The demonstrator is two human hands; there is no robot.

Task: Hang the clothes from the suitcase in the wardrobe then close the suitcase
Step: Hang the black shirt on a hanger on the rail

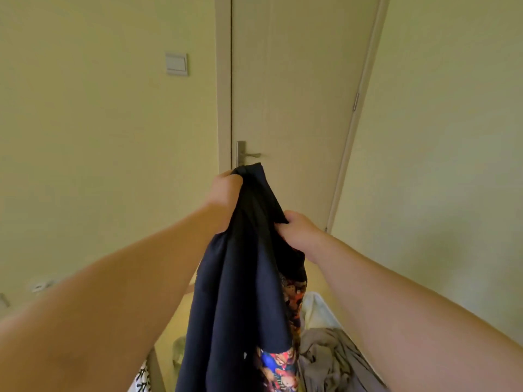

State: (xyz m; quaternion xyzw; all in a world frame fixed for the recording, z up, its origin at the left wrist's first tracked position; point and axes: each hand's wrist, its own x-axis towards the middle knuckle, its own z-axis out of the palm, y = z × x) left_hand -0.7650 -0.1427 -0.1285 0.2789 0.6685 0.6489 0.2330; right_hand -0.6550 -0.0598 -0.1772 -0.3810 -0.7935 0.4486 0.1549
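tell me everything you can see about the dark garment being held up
The dark navy garment looks like soft, matte woven or knit cloth, and it hangs limp in long vertical folds. The left hand grips its top bunched edge high up, and the right hand pinches another edge lower. A bright cartoon-style print shows along its lower right side. It hangs in front of the closed door, above a heap of pale clothes. Its type and lower end cannot be told.

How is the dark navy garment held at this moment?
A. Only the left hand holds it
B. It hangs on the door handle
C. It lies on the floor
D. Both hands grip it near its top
D: the left hand and the right hand both clutch the upper part of the dark navy garment, which hangs down between the arms.
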